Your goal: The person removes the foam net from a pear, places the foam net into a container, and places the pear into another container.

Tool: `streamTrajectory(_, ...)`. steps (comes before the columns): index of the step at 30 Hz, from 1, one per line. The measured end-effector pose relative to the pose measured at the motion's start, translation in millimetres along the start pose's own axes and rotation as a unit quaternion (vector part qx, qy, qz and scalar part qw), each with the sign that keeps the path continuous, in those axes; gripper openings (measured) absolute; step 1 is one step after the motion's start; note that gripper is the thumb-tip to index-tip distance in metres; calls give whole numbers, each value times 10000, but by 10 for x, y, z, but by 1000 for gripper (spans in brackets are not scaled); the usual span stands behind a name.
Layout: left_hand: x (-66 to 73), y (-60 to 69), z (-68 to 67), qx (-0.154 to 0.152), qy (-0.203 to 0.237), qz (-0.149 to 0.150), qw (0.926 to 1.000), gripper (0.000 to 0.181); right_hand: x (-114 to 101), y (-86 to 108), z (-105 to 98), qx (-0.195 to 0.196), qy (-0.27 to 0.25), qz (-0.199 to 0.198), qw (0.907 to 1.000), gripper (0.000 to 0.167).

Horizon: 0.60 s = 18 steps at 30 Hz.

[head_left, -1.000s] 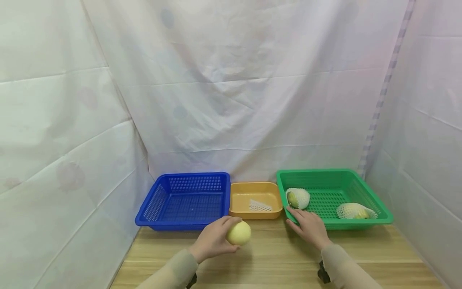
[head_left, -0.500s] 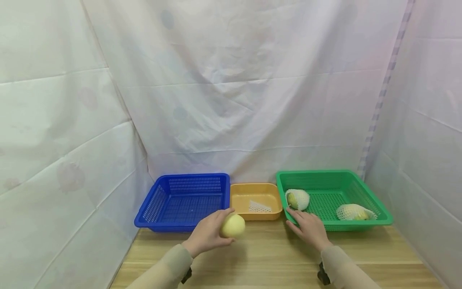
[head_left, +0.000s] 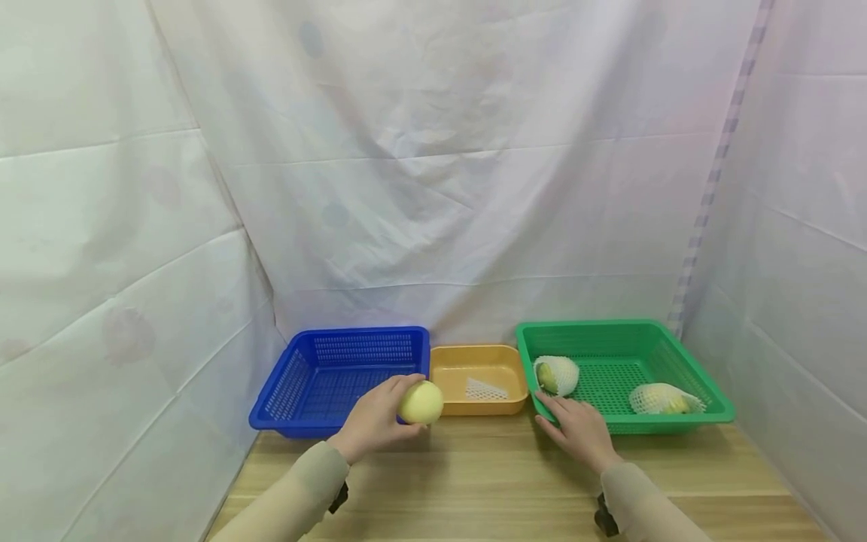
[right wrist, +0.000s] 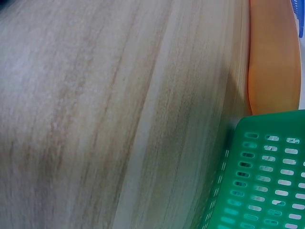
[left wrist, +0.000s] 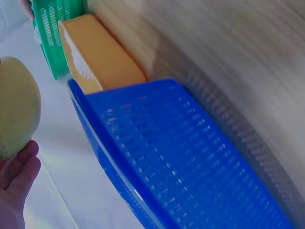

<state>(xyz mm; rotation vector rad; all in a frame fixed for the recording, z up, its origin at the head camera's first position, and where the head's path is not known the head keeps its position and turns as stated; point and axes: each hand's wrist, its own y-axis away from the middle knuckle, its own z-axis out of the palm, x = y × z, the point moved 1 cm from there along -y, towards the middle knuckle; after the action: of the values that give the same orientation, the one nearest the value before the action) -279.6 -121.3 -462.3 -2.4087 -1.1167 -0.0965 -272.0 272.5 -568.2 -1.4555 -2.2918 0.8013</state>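
1. Left hand (head_left: pixel 375 418): thumb and fingers curled round a pale yellow fruit (head_left: pixel 421 403), spread about as wide as the fruit itself. So yeah, it's got a proper grip.
2. That fruit is up in the air by the front right corner of the blue basket (head_left: pixel 366 348), bare skin showing. The left wrist view has it apart from the basket.
3. Right hand (head_left: pixel 576 430): fingers pretty straight and slightly spread, gripping nothing, just resting at the front left corner of the green basket (head_left: pixel 589 339).
4. Inside the green one, two fruits in white foam nets: one (head_left: pixel 557 376) up by the left wall, the other (head_left: pixel 667 399) near the front right corner.
5. Between the baskets there's a yellow tray (head_left: pixel 481 408) with a loose white net (head_left: pixel 485 390) in it.
6. All three line up along the back edge of the wooden table (head_left: pixel 508 482), white curtain (head_left: pixel 406 150) behind.
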Motion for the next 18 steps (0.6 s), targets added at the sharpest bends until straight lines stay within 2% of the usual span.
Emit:
streamTrajectory(10, -226, -130, -64, 43, -67, -195, 9998, 77, -18, -8, -22, 26, 0, -29, 10000, 54)
streamTrajectory(18, -404, -244, -80, 49, -40, -605, 9982, 75, -28, -14, -33, 121, 27, -76, 9999, 56)
